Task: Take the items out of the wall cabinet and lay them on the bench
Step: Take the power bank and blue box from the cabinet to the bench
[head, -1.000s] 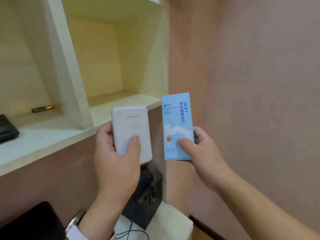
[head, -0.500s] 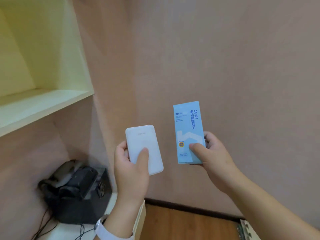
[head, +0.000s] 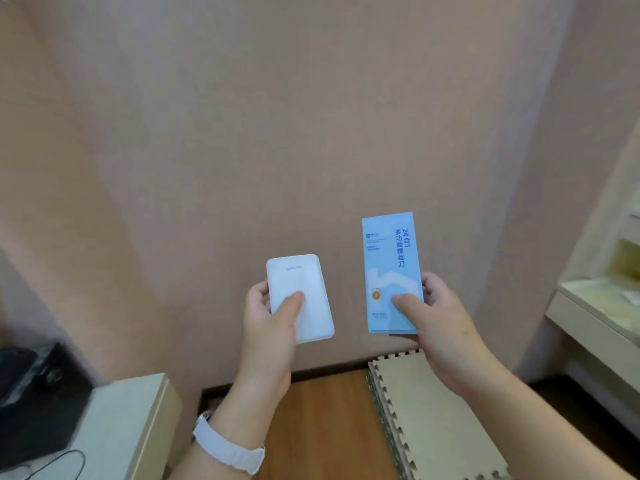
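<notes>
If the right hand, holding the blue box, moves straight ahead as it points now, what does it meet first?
Probably the pink wall: nothing else shows between it and the right hand with its blue box, though depth is unclear.

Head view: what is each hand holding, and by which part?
The left hand grips the white power bank by its lower half, thumb on the front. The right hand holds the blue box by its lower end, thumb on the front.
</notes>
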